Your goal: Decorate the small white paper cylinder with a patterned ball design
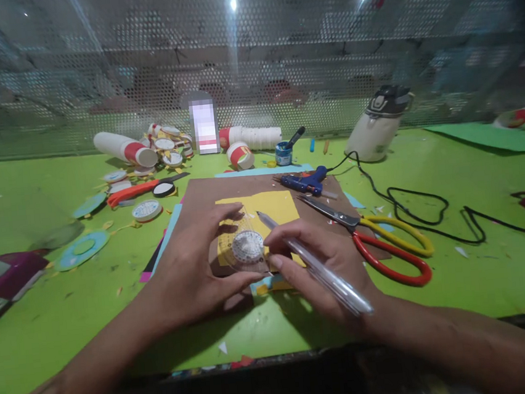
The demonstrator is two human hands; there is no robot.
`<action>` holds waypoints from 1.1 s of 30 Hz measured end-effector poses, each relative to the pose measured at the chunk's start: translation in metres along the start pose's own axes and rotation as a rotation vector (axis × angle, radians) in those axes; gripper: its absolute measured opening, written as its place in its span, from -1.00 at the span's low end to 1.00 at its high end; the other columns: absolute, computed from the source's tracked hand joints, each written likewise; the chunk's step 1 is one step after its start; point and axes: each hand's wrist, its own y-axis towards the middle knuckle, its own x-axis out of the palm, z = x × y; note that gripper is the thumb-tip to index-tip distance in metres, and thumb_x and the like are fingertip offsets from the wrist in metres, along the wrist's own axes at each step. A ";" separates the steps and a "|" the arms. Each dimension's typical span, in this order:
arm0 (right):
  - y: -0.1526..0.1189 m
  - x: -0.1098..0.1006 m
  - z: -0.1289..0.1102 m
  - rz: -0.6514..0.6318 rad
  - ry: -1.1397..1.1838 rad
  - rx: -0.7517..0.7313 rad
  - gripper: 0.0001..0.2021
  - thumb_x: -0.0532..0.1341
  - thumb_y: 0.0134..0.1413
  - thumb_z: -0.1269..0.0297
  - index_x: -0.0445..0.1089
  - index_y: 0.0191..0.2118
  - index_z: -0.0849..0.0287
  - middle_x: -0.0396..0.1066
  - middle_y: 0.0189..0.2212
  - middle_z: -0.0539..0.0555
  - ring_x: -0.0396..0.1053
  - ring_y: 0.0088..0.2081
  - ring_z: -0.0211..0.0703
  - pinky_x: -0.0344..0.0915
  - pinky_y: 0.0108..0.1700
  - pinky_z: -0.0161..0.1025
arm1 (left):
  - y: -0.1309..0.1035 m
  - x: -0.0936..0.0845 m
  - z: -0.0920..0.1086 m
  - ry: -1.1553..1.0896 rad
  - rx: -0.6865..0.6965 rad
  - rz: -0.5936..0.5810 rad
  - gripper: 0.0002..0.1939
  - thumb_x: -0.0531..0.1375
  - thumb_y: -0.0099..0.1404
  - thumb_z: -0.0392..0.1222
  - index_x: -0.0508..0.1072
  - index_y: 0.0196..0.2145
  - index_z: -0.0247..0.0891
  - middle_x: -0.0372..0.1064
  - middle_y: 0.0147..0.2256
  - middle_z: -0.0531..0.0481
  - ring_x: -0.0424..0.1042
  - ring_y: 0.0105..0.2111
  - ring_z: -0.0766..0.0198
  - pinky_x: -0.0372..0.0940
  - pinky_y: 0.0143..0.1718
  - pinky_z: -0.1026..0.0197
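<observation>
- We spread our left hand [195,265] wide, with the thumb and fingers bent around a round white disc [247,247] that has print on it.
- The disc is between our 2 hands, on top of yellow paper [282,210]. A see-through plastic piece with marks [229,240] is just beside our left fingers.
- Our right hand [315,260] pinches a clear pen [323,271] between thumb and fingers. The tip points away from us, over the yellow paper. We cannot tell if it touches.
- Our right fingertips are right by the edge of the disc; we cannot tell if they touch it too.
- Under the yellow paper, past our hands, we see a brown sheet [201,193].
- To the right of our right hand lie big scissors [355,225] with 1 red and 1 yellow handle.
- Past our right hand is a blue glue gun [305,182]. Farther off are a small blue pot [284,154] and a white jug [371,127] with a black top.
- Past our left hand are an orange knife [134,191], another printed disc [147,210] and a stack of paper cups [121,148].
</observation>
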 end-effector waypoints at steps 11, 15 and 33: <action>0.006 0.001 0.006 0.011 -0.040 0.065 -0.88 0.21 0.11 0.43 0.42 -0.21 0.20 0.47 -0.45 0.00 0.40 -0.45 -0.28 0.36 -0.40 -0.36 | -0.002 -0.001 -0.005 -0.050 -0.020 -0.056 -0.19 0.41 0.10 -0.03 0.15 0.23 -0.07 0.24 0.17 -0.20 0.41 0.06 -0.04 0.39 0.09 -0.10; 0.006 0.002 0.006 0.020 -0.016 0.042 -0.84 0.24 0.08 0.47 0.42 -0.19 0.18 0.52 -0.37 0.01 0.48 -0.36 -0.25 0.41 -0.30 -0.34 | -0.002 -0.001 0.000 -0.021 -0.008 -0.096 -0.20 0.40 0.11 -0.08 0.14 0.22 -0.06 0.25 0.16 -0.19 0.41 0.06 -0.03 0.39 0.09 -0.12; 0.007 0.000 0.007 -0.019 0.085 0.123 -0.83 0.26 0.06 0.44 0.43 -0.19 0.19 0.52 -0.41 0.01 0.51 -0.37 -0.26 0.44 -0.33 -0.35 | -0.001 0.000 0.003 0.025 0.038 -0.096 -0.24 0.39 0.11 -0.14 0.15 0.20 -0.08 0.28 0.13 -0.18 0.42 0.03 -0.02 0.37 0.07 -0.12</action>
